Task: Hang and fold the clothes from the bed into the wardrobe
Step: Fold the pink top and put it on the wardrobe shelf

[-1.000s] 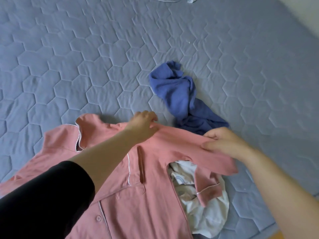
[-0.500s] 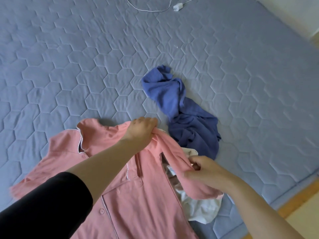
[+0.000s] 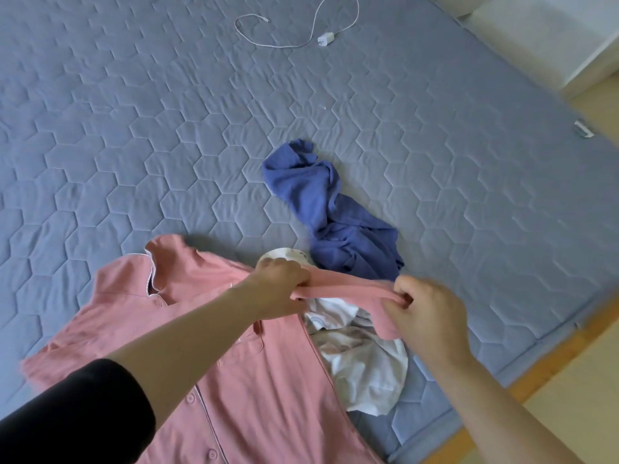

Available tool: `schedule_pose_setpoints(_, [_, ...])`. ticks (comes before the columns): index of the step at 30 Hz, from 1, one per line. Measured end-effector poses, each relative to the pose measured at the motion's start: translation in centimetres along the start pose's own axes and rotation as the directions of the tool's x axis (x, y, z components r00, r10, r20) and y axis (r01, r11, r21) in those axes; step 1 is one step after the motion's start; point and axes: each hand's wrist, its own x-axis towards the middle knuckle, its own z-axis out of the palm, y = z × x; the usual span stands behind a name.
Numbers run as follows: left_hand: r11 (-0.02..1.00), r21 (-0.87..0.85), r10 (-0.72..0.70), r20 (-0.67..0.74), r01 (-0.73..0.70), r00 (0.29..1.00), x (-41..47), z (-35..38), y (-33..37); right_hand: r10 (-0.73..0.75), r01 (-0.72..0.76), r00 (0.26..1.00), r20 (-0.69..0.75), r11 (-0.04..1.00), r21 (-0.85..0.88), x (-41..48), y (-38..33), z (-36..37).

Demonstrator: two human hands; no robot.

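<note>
Now holds sleeve taut and level, no longer sagging. Pinches shoulder end with left hand, grips cuff end with right hand. Keeps long axis running rightward off pink pyjama shirt, flat on bed. Probably folds inward next, toward left hand.

I see the pink shirt lying button side up on the grey quilted bed. The left hand grips its shoulder and the right hand grips the sleeve, stretched between them over a crumpled white garment. A blue garment lies bunched just beyond, and a white charger cable well apart
</note>
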Motion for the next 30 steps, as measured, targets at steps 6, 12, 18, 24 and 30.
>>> schedule_pose_setpoints(6, [0.965, -0.21, -0.206, -0.25, 0.155, 0.946, -1.0, -0.2, -0.8, -0.042, 0.058, 0.924, 0.381, 0.998, -0.03, -4.8, 1.5, 2.8])
schedule_pose_setpoints(12, [0.971, -0.041, -0.241, -0.194, 0.237, 0.951, -2.1, 1.6, -1.3, 0.02, 0.077, 0.869, 0.494, 0.981, -0.176, -8.1, 3.1, 5.0])
schedule_pose_setpoints(18, [0.942, 0.116, -0.3, -0.139, 0.316, 0.944, -3.0, 4.0, -1.1, 0.06, 0.119, 0.844, 0.533, 0.948, -0.294, -10.9, 4.5, 6.0])
schedule_pose_setpoints(24, [0.962, 0.265, -0.039, -0.098, 0.064, 0.994, -3.9, 5.3, 0.7, 0.007, 0.046, 0.931, 0.366, 0.99, -0.136, -13.2, 4.6, 5.6])
schedule_pose_setpoints(30, [0.965, 0.208, 0.18, -0.086, -0.159, 0.98, -3.9, 7.3, 5.3, 0.049, -0.056, 0.99, 0.13, 0.998, 0.043, -13.1, 4.2, 4.3])
